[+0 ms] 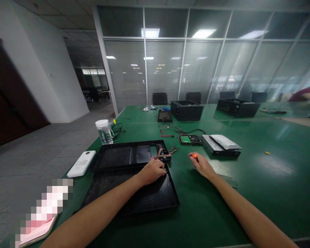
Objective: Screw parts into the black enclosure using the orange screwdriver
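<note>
My right hand [203, 166] is closed round a screwdriver [194, 156] with an orange handle, its thin shaft pointing away toward a green circuit board [186, 139]. My left hand [152, 171] reaches over a shallow black plastic casing, its fingers curled near the right end where the two halves meet. Whatever those fingers hold, if anything, is hidden. The near half [144, 199] lies flat under my left forearm. Behind it is the far half [119, 155], with a bundle of striped wires [164, 155] at its right end.
A silver and black drive unit [219, 146] sits right of the board. At left stand a water bottle [104, 132], a white power bank [81, 164] and a partly blurred pink item [41, 231]. Black computer cases [187, 112] occupy the far side. A person's sleeve [303, 93] shows far right.
</note>
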Available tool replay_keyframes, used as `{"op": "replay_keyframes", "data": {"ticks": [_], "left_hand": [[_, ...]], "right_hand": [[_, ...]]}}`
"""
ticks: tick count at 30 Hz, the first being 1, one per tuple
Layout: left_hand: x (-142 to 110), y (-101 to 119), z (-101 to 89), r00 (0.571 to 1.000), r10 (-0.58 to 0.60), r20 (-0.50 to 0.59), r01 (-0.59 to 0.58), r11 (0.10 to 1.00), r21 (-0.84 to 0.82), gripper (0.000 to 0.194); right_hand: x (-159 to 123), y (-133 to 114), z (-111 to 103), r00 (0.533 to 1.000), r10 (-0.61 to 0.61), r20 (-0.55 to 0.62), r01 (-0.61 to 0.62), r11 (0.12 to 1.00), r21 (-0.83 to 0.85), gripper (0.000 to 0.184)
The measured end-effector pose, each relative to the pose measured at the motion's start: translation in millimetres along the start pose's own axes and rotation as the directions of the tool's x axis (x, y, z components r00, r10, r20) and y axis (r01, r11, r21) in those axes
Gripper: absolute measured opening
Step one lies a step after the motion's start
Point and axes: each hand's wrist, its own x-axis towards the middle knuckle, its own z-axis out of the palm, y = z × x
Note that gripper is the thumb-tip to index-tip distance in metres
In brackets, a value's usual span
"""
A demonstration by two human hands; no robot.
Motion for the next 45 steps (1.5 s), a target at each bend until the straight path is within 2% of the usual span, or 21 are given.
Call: {"op": "replay_keyframes", "data": {"ticks": [5, 9, 11, 19, 22, 25, 27, 30, 33, 35, 40, 43, 45], "left_hand": [[0.6, 5.6, -0.6, 0.995, -0.063, -0.075, 0.053, 0.991, -0.125, 0.018], [3.9, 8.9, 2.8, 0.967, -0.172, -0.188, 0.125, 0.963, -0.240, 0.021], [6.0, 9.5, 5.0, 0.959, -0.196, -0.204, 0.144, 0.959, -0.243, 0.021], [5.9, 9.2, 4.6, 0.982, -0.124, -0.142, 0.096, 0.977, -0.190, 0.017], [5.0, 8.7, 4.1, 0.984, -0.101, -0.149, 0.072, 0.980, -0.188, 0.016], [4.1, 7.8, 5.3, 0.982, -0.068, -0.178, 0.033, 0.981, -0.189, 0.015], [3.8, 7.1, 6.3, 0.979, -0.044, -0.200, 0.002, 0.979, -0.205, 0.015], [3.5, 6.4, 7.5, 0.973, -0.043, -0.225, -0.016, 0.967, -0.256, 0.014], [3.1, 6.1, 8.3, 0.967, -0.117, -0.225, 0.044, 0.952, -0.303, 0.008], [2.7, 6.0, 8.8, 0.957, -0.187, -0.222, 0.107, 0.938, -0.330, 0.005], [2.5, 5.8, 9.6, 0.941, -0.238, -0.241, 0.124, 0.904, -0.410, 0.022], [2.7, 5.4, 10.1, 0.936, -0.241, -0.258, 0.112, 0.895, -0.431, 0.035], [2.5, 5.2, 10.4, 0.934, -0.240, -0.266, 0.109, 0.897, -0.429, 0.036]], "right_hand": [[1.8, -1.6, -0.5, 0.998, -0.059, 0.012, 0.059, 0.998, -0.016, 0.031], [2.1, -0.2, -1.6, 0.999, -0.035, 0.011, 0.035, 0.999, -0.024, 0.032], [2.0, 1.2, -1.6, 0.999, -0.035, 0.011, 0.035, 0.999, -0.029, 0.032], [2.3, -0.4, -2.2, 0.999, -0.053, 0.013, 0.054, 0.998, -0.039, 0.031], [3.0, 2.6, 0.3, 1.000, 0.031, -0.002, -0.031, 0.998, -0.059, 0.036], [5.5, 8.3, 0.7, 0.987, 0.140, -0.079, -0.145, 0.987, -0.071, 0.039], [8.1, 10.4, -3.6, 0.984, 0.137, -0.116, -0.140, 0.990, -0.011, 0.032], [10.2, 7.0, -15.6, 0.980, 0.175, -0.095, -0.152, 0.966, 0.207, 0.030], [7.9, -2.9, -24.1, 0.950, 0.303, -0.080, -0.239, 0.866, 0.440, 0.031], [5.4, -11.2, -23.2, 0.935, 0.336, -0.117, -0.235, 0.830, 0.506, 0.032], [1.5, -34.1, -5.0, 0.941, 0.277, -0.193, -0.156, 0.864, 0.478, 0.032], [-0.8, -45.9, 2.7, 0.971, 0.177, -0.162, -0.111, 0.931, 0.348, 0.031], [-2.4, -50.1, 4.1, 0.986, 0.100, -0.133, -0.065, 0.967, 0.248, 0.029]]}}
